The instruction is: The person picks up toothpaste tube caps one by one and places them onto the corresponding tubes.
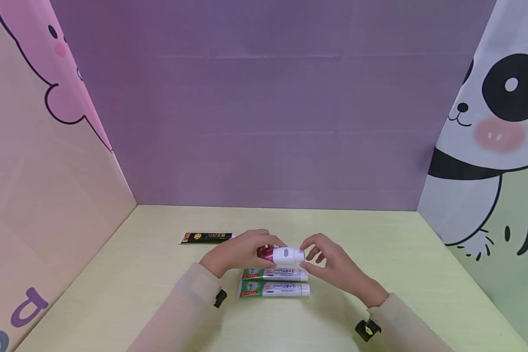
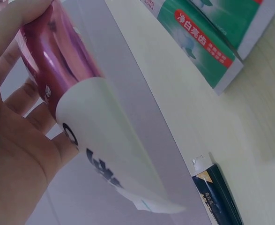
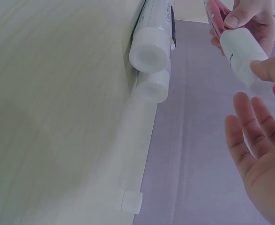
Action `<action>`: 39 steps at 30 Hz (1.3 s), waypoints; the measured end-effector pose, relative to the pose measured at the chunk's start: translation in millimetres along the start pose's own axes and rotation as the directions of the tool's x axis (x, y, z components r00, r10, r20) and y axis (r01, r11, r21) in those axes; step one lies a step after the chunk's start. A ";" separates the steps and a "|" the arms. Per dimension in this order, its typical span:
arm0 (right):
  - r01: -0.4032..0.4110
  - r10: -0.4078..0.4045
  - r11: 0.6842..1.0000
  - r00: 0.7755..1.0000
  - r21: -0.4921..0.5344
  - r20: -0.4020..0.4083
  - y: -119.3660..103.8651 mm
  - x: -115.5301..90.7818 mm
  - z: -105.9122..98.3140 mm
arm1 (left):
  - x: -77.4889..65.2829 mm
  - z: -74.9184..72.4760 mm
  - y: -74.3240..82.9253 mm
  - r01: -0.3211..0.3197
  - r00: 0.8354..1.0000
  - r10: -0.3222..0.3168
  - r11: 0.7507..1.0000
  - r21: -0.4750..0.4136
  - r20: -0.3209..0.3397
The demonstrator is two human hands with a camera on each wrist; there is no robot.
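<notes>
My left hand (image 1: 251, 249) grips a red-and-white toothpaste tube (image 1: 286, 255) by its shiny red end, thumb on one face and fingers behind. The tube is held in the air, its white end pointing right. On that white end, the thumb and forefinger of my right hand (image 1: 336, 264) pinch the cap (image 3: 258, 84); the other fingers are spread away from it. Below the hands, two green-and-white toothpaste tubes, a nearer one (image 1: 275, 289) and a farther one (image 1: 286, 275), lie side by side on the table with white caps to the right.
Farther back on the left, a black toothpaste tube (image 1: 207, 238) lies on the pale table (image 1: 378, 244), partly behind my left hand. A small white cap-like piece (image 3: 131, 201) sits near the table's far edge. A purple back wall (image 1: 264, 122) and printed side panels enclose the table.
</notes>
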State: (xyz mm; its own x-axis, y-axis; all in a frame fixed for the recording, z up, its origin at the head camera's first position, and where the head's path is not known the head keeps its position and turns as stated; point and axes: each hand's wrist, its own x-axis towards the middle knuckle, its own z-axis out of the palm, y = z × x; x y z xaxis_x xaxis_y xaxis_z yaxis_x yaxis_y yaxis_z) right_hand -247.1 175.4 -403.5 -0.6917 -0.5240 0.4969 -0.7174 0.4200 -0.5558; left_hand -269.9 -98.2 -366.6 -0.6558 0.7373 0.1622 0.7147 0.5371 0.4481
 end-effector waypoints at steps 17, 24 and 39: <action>-0.029 0.029 1.000 0.999 -0.002 0.033 0.6 -2.0 -1.6 | 0.8 2.4 -4.9 0.000 1.000 0.000 1.000 -0.011 0.001; -0.056 0.054 0.998 0.998 0.040 0.043 3.6 -2.1 -1.8 | 0.2 3.3 -5.8 -0.007 1.000 0.007 1.000 -0.003 -0.011; -0.180 0.174 0.982 0.980 0.062 0.094 4.5 0.7 3.0 | -1.5 2.4 -6.6 -0.006 1.000 0.006 1.000 0.002 -0.014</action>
State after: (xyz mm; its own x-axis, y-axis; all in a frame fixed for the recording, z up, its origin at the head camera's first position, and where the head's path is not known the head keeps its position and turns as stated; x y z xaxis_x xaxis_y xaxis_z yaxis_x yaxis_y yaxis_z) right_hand -250.5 174.7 -407.6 -0.7952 -0.5100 0.3279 -0.5744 0.4605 -0.6767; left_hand -273.1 -101.8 -371.9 -0.6551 0.7346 0.1769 0.7188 0.5336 0.4457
